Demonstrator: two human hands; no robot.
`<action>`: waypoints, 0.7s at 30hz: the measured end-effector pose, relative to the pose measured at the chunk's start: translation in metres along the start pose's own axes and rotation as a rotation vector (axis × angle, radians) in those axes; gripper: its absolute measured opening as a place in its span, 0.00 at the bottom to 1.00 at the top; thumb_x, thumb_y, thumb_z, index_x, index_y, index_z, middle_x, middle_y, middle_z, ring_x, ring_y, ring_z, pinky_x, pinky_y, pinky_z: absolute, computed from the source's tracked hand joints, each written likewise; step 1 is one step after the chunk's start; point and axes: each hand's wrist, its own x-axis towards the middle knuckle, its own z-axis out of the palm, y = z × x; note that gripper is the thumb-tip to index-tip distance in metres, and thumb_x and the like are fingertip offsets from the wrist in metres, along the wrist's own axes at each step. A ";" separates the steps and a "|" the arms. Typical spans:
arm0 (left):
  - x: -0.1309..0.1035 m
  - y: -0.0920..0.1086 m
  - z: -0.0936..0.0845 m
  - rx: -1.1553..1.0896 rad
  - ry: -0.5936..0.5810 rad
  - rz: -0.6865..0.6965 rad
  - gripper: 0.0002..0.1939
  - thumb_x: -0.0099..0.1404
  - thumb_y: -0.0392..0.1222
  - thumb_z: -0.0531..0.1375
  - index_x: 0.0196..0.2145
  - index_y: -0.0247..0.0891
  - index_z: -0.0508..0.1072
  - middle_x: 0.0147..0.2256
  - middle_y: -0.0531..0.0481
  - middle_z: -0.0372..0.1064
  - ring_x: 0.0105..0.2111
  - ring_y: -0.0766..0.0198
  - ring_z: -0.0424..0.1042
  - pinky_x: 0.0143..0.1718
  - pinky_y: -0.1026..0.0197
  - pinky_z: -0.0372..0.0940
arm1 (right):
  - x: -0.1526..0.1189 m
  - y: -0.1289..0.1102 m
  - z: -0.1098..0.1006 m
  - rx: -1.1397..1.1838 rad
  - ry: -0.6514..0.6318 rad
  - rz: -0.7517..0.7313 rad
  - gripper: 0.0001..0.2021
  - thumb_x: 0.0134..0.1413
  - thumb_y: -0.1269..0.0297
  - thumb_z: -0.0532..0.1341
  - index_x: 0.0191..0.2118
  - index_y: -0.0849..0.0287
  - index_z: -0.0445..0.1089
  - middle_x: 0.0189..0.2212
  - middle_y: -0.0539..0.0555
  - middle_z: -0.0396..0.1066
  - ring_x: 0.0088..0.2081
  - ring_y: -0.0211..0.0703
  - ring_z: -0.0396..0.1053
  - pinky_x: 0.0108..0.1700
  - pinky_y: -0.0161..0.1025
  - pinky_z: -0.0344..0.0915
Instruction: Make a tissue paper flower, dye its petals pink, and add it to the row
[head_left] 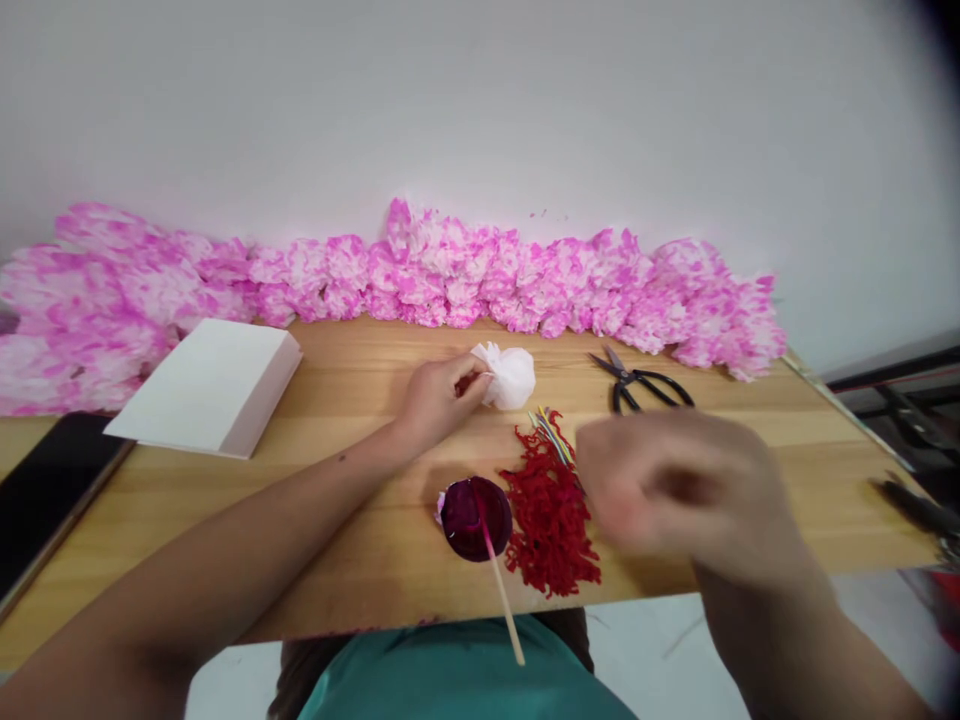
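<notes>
Near the table's middle, my left hand (450,395) pinches the gathered neck of a white tissue paper bundle (514,380), whose rounded end points right. My right hand (679,490) is raised over the right side of the table, blurred by motion. Its fingers look curled in, and anything inside them is hidden. Just left of it lies a heap of frayed red yarn (551,515) with several thin coloured strands (553,438) at its top. Beside the yarn stands a small cup of dark magenta dye (465,520), with a wooden stick (504,600) leaning out toward me.
Pink and white paper flowers (450,270) form a long row along the wall. A stack of white paper (202,385) and a black phone (52,490) lie at left. Black-handled scissors (637,380) rest behind my right hand. Another dark tool (919,505) is at the right edge.
</notes>
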 end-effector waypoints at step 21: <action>0.000 -0.002 0.000 0.030 -0.001 0.017 0.08 0.65 0.41 0.58 0.31 0.37 0.75 0.24 0.55 0.70 0.22 0.70 0.63 0.25 0.67 0.54 | 0.052 0.080 0.044 -0.519 0.081 -0.081 0.06 0.62 0.67 0.60 0.39 0.58 0.75 0.33 0.52 0.76 0.33 0.41 0.69 0.35 0.38 0.60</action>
